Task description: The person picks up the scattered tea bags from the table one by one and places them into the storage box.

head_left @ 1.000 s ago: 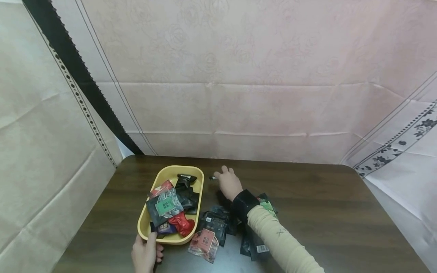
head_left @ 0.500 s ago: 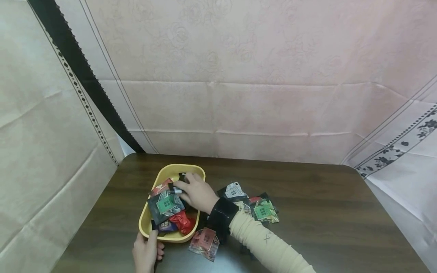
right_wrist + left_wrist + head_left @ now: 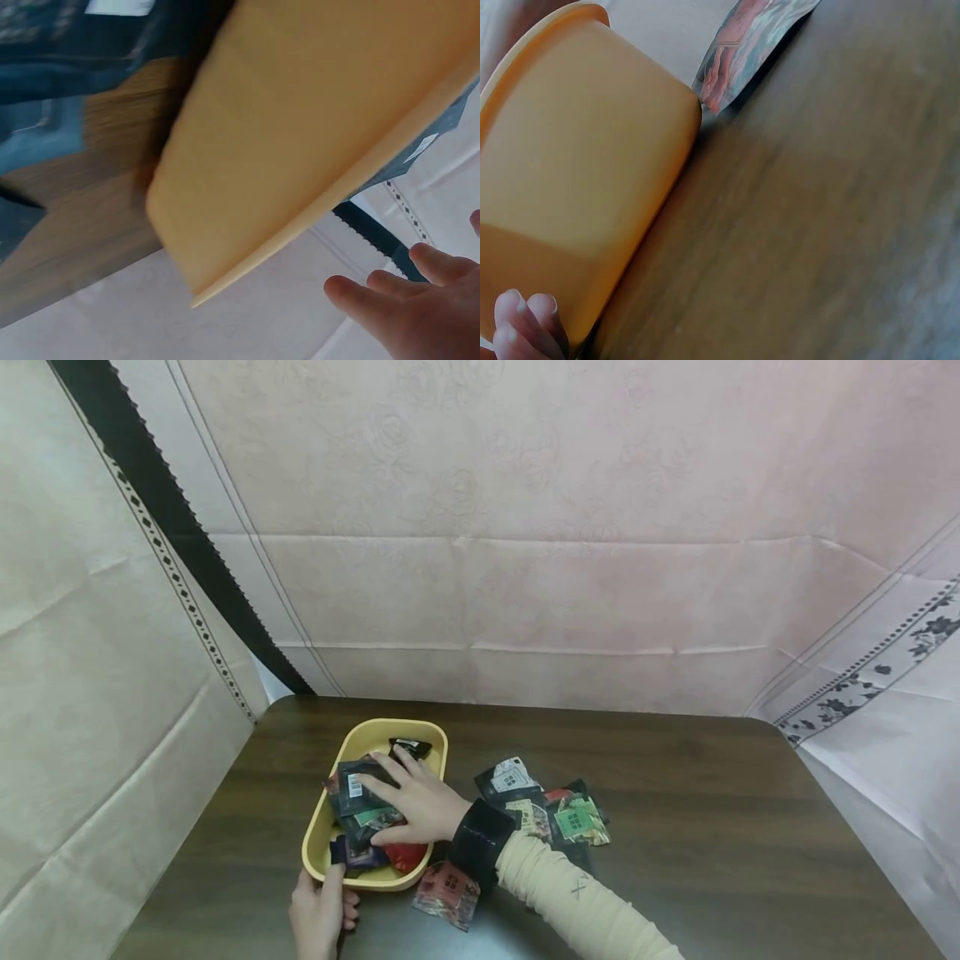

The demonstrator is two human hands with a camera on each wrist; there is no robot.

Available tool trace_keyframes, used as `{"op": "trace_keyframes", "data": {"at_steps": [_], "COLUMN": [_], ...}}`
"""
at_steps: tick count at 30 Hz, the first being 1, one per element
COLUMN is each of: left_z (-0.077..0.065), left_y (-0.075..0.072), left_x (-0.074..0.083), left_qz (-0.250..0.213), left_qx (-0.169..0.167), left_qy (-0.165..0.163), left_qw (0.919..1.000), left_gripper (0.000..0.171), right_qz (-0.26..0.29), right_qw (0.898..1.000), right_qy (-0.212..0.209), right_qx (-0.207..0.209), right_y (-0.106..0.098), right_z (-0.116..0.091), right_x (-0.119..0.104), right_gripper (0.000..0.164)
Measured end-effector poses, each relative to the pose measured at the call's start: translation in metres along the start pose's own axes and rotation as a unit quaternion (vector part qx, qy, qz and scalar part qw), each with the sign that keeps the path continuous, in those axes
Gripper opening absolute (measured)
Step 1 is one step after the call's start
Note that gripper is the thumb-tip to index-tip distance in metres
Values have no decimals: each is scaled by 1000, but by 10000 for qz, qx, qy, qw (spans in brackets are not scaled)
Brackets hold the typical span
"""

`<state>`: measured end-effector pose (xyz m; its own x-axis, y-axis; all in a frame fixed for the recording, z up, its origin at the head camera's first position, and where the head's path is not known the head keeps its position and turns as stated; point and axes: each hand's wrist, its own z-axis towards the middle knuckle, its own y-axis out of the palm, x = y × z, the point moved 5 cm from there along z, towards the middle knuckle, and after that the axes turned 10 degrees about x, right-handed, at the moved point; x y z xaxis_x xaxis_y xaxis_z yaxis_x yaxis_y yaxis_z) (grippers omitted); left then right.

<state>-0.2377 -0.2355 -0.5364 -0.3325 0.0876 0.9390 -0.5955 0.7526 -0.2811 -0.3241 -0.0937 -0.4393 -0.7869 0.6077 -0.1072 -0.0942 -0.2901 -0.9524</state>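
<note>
A yellow plastic bin [image 3: 444,752] stands on the table, heaped with small sealed packets. At its near left corner my left hand [image 3: 318,917] grips the rim, thumb on top; in the left wrist view its fingertips [image 3: 544,311] lie against the outer wall. My right hand [image 3: 420,806] is over the bin with fingers spread, its fingertips at a dark packet with a white barcode label [image 3: 355,787] on top of the pile. Under this hand a red packet [image 3: 405,857] shows, with a purple packet [image 3: 363,857] beside it. The palm hides some packets.
Right of the bin lie several dark packets on the brown table [image 3: 712,827], among them a green-labelled one [image 3: 577,821] and a white-labelled one [image 3: 512,775]. A pink-labelled packet [image 3: 447,896] lies close by the bin's near right corner. Cloth [image 3: 525,593] hangs behind the table.
My right hand has come left from the table's far part into the bin and spread its fingers. The barcoded dark packet now tops the pile. My left hand stays on the rim.
</note>
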Motion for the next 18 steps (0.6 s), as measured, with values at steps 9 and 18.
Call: {"op": "trace_keyframes", "data": {"at_steps": [9,18], "left_z": [-1,1], "left_y": [1,1], "left_x": [0,-2], "left_qz": [-65,-1], "left_qx": [-32,-52], "left_qy": [-27,-124], "left_qw": [10000,9999], "left_gripper": [26,28], "right_qz": [66,386], "right_qw": [9995,9947], "right_qy": [292,930], "right_qx": [-54,190], "right_y": [-9,-22], "right_z": [-28,-84], "right_x": [21,72], "right_gripper": [77,71]}}
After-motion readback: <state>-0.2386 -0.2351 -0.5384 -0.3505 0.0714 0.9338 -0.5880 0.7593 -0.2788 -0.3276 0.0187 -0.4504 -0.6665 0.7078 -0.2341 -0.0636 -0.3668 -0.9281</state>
